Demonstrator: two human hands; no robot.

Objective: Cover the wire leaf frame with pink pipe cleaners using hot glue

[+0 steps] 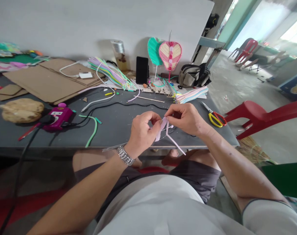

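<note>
Near the table's front edge, my left hand pinches a pale lilac fuzzy strip that is bunched between its thumb and fingers. My right hand closes its fingertips on the same strip, just right of the left one. One end of the strip hangs down to the right, bent at an angle. Thin clear wires stick out left of my left wrist, which wears a metal watch. The part of the strip inside my fingers is hidden.
On the dark table are a magenta power block, cables, cardboard, bundles of fuzzy stems, scissors, a phone, a jar and two leaf-shaped decorations. Red chair at right.
</note>
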